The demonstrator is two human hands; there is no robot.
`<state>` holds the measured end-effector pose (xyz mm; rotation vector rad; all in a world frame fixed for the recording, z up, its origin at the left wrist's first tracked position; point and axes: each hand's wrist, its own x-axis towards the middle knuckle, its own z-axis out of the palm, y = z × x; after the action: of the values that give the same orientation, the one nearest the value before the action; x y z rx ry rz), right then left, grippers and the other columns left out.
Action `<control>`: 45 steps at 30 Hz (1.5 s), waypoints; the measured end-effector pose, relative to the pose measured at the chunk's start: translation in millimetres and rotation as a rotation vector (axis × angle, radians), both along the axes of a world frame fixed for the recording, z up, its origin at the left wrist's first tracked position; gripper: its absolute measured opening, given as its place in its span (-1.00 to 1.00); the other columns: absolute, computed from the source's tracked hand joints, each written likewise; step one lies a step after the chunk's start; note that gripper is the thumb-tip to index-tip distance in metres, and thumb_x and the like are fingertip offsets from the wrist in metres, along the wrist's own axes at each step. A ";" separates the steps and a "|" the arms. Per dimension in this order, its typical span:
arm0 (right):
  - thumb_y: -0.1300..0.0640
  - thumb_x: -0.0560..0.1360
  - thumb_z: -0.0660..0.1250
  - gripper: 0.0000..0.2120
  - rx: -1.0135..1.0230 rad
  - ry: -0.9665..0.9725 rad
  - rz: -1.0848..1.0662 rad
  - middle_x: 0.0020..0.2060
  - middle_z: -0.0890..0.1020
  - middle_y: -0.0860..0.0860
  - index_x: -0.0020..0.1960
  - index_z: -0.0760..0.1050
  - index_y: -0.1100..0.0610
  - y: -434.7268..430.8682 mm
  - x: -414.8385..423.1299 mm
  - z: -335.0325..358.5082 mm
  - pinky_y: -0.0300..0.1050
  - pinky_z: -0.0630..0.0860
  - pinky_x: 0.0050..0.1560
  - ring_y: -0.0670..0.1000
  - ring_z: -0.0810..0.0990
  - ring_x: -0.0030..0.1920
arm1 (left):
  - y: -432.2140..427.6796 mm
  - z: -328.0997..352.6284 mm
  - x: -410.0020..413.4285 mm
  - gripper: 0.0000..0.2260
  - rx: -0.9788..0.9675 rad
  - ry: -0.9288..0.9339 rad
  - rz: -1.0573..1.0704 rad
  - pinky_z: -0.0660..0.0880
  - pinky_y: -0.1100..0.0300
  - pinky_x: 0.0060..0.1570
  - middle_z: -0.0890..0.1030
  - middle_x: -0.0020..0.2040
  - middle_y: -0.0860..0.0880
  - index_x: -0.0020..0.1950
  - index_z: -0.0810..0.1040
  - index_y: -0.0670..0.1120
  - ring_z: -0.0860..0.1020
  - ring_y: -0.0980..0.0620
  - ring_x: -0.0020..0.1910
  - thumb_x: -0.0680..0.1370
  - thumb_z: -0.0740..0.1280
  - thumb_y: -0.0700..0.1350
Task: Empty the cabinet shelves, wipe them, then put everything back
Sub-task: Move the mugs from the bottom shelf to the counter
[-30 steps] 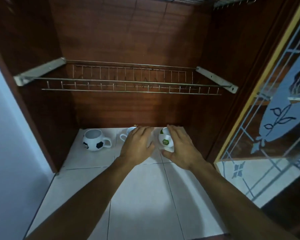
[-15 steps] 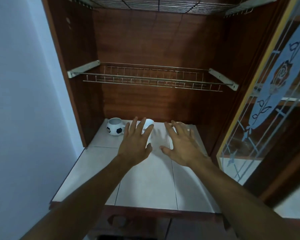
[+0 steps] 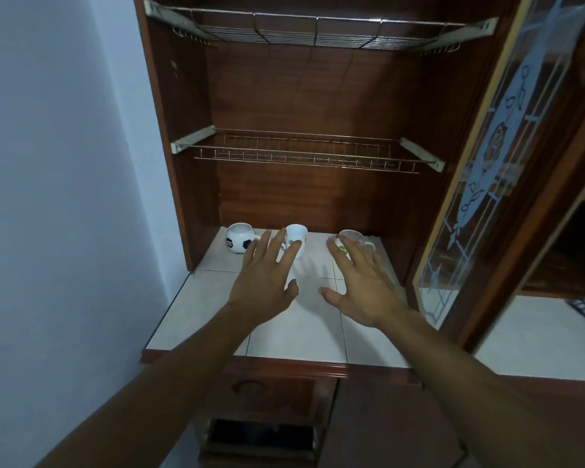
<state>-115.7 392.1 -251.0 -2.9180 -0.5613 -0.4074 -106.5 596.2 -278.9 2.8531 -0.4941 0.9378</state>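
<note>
Holds left hand [image 3: 262, 288] spread, gripping nothing, white mug [image 3: 298, 235] just beyond it, football mug [image 3: 237, 240] further left. Holds right hand [image 3: 362, 292] spread, green-marked mug [image 3: 351, 235] partly behind it; contact unclear.

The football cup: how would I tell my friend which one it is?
Look into the brown wooden cabinet, down at its white tiled shelf. Three cups stand along the back, and the football cup is the far left one. It is round like a ball with black patches; the middle cup and the right cup are not.
</note>
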 end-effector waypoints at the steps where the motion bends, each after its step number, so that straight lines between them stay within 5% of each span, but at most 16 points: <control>1: -0.26 0.54 0.19 -0.22 0.000 0.002 -0.001 0.59 -0.09 0.02 0.59 -0.11 -0.03 -0.6 -5.1 0.6 0.14 -0.10 0.52 0.10 -0.13 0.57 | -0.5 0.6 -5.5 -0.32 -0.003 0.014 0.008 0.14 -0.23 0.41 0.31 0.49 -0.21 0.50 0.30 -0.10 0.25 -0.27 0.48 0.44 0.44 0.02; 6: -0.26 0.55 0.18 -0.23 0.009 0.013 0.019 0.59 -0.10 0.01 0.59 -0.12 -0.04 -7.9 -31.2 6.0 0.15 -0.11 0.53 0.09 -0.14 0.57 | -10.9 1.4 -34.8 -0.34 0.019 0.038 0.055 0.02 -0.17 0.44 0.28 0.52 -0.18 0.50 0.30 -0.08 0.21 -0.26 0.50 0.46 0.42 0.06; 16: -0.27 0.54 0.18 -0.21 0.012 0.004 0.143 0.59 -0.13 -0.02 0.59 -0.14 -0.04 -68.0 -92.4 7.8 0.11 -0.19 0.53 0.04 -0.18 0.57 | -81.1 -2.7 -103.5 -0.35 -0.007 0.020 0.121 0.28 -0.29 0.32 0.42 0.41 -0.24 0.42 0.41 -0.12 0.36 -0.31 0.41 0.38 0.50 0.01; 24: -0.30 0.52 0.19 -0.21 0.033 -0.039 0.179 0.59 -0.08 -0.04 0.58 -0.10 -0.07 -124.0 -143.9 6.3 0.16 -0.10 0.54 0.03 -0.14 0.57 | -145.8 -4.9 -158.6 -0.37 -0.047 0.062 0.167 0.14 -0.23 0.41 0.30 0.50 -0.20 0.50 0.30 -0.08 0.23 -0.26 0.49 0.49 0.38 0.06; 31: -0.27 0.55 0.18 -0.23 0.031 -0.055 0.149 0.59 -0.11 -0.04 0.59 -0.12 -0.06 -161.9 -181.8 14.7 0.03 -0.24 0.51 0.02 -0.17 0.57 | -175.1 11.9 -184.8 -0.39 -0.034 0.070 0.128 -0.05 -0.15 0.48 0.13 0.57 -0.12 0.56 0.16 -0.01 0.03 -0.17 0.56 0.56 0.26 0.09; 37: -0.25 0.55 0.19 -0.25 0.032 -0.057 0.102 0.59 -0.06 -0.03 0.59 -0.06 -0.04 -204.2 -203.9 17.9 -0.05 -0.31 0.44 0.03 -0.16 0.57 | -213.5 24.7 -205.8 -0.37 -0.075 0.080 0.030 0.04 -0.20 0.48 0.22 0.54 -0.15 0.52 0.27 -0.05 0.11 -0.20 0.54 0.47 0.13 0.13; 41: -0.26 0.55 0.18 -0.26 0.020 -0.042 0.033 0.59 -0.08 -0.04 0.58 -0.07 -0.06 -243.6 -211.0 14.1 -0.05 -0.30 0.45 0.02 -0.17 0.57 | -251.9 20.5 -212.2 -0.44 -0.082 0.072 -0.029 0.11 -0.18 0.44 0.30 0.50 -0.17 0.47 0.34 -0.05 0.20 -0.21 0.51 0.50 0.21 0.11; 45: -0.24 0.56 0.18 -0.26 0.033 -0.016 -0.002 0.59 -0.08 -0.02 0.59 -0.09 -0.03 -285.5 -208.8 12.2 0.02 -0.22 0.51 0.02 -0.17 0.57 | -286.9 13.2 -202.4 -0.44 -0.040 0.069 -0.058 0.15 -0.17 0.45 0.26 0.52 -0.10 0.50 0.26 -0.01 0.16 -0.16 0.52 0.51 0.19 0.10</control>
<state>-324.5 106.6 -238.8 -2.8864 -0.5482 -0.4365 -308.9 309.3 -265.6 2.8078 -0.5417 0.8267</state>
